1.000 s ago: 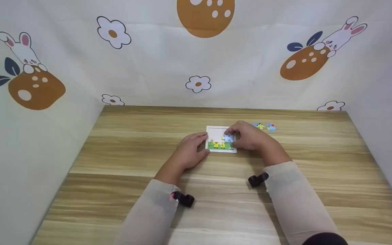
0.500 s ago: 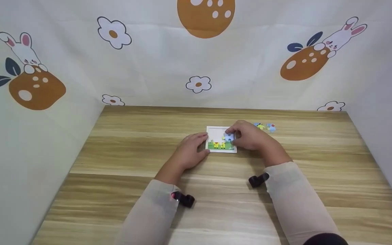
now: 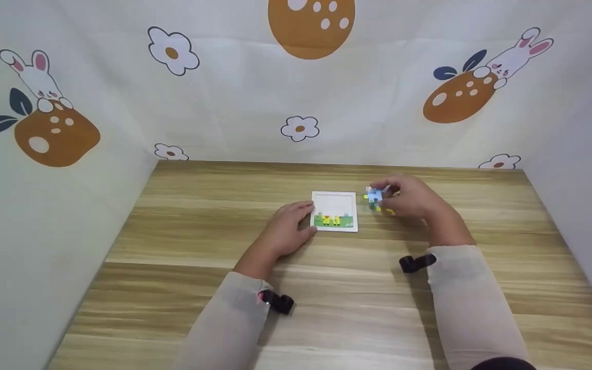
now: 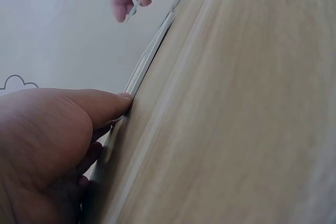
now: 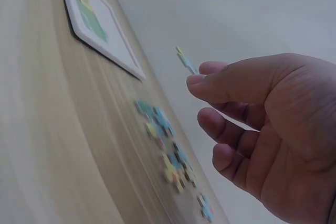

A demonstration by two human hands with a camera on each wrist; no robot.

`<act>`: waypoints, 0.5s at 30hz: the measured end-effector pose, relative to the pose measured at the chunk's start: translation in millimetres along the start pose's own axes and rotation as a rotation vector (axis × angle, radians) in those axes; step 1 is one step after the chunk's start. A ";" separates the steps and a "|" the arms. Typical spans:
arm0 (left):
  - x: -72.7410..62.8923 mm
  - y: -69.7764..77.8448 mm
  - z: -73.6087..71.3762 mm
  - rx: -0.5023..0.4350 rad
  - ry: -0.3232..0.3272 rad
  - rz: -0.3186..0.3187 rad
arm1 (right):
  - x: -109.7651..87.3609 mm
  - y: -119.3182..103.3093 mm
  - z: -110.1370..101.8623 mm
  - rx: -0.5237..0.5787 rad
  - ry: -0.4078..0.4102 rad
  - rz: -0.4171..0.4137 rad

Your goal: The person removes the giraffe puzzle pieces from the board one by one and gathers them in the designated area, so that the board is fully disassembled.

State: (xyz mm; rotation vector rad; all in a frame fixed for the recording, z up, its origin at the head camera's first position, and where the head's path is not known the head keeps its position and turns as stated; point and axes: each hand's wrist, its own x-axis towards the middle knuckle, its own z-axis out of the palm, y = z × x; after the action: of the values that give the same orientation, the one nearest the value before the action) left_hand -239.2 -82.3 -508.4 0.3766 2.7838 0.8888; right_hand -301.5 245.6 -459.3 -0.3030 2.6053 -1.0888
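Observation:
A white puzzle tray point(image 3: 333, 204) lies on the table, its bottom row filled with green and yellow pieces. My left hand point(image 3: 290, 228) holds the tray's left side, thumb at the lower corner and fingers farther up the edge. To the right of the tray, my right hand point(image 3: 413, 199) pinches a light blue puzzle piece point(image 3: 374, 196) between thumb and index finger. In the right wrist view that held piece point(image 5: 187, 61) appears edge-on, raised off the table. Several loose puzzle pieces point(image 5: 170, 169) lie on the table below the right hand, mostly hidden by it in the head view.
The wooden table point(image 3: 198, 216) meets a patterned cloth wall point(image 3: 234, 103) behind the tray. Pale walls also close off the left and right sides. Small black cameras sit on both wrists.
My right hand has lifted the light blue piece out of the tray and moved right with it, above the loose pieces. My left hand stays at the tray.

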 end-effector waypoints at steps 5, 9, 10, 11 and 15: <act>0.8 -1.4 0.1 -0.001 0.003 -0.007 | -8.5 14.2 -16.2 -0.014 0.027 -0.022; 0.4 -0.9 -0.1 -0.002 -0.003 -0.020 | -14.9 26.3 -26.8 -0.029 0.039 -0.028; 0.3 -0.7 0.0 -0.001 -0.006 -0.022 | -16.6 29.3 -29.2 -0.037 0.041 -0.022; 0.3 -0.6 0.0 0.001 -0.009 -0.023 | -18.2 32.6 -31.5 -0.045 0.042 -0.012; 0.3 -0.5 0.2 0.004 -0.015 -0.021 | -24.7 45.0 -39.7 -0.070 0.043 0.039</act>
State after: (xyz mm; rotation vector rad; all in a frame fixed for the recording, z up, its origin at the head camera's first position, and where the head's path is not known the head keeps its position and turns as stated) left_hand -239.5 -82.5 -508.9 0.3531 2.7711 0.8718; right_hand -295.9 310.2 -460.4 -0.2458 2.6801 -1.0035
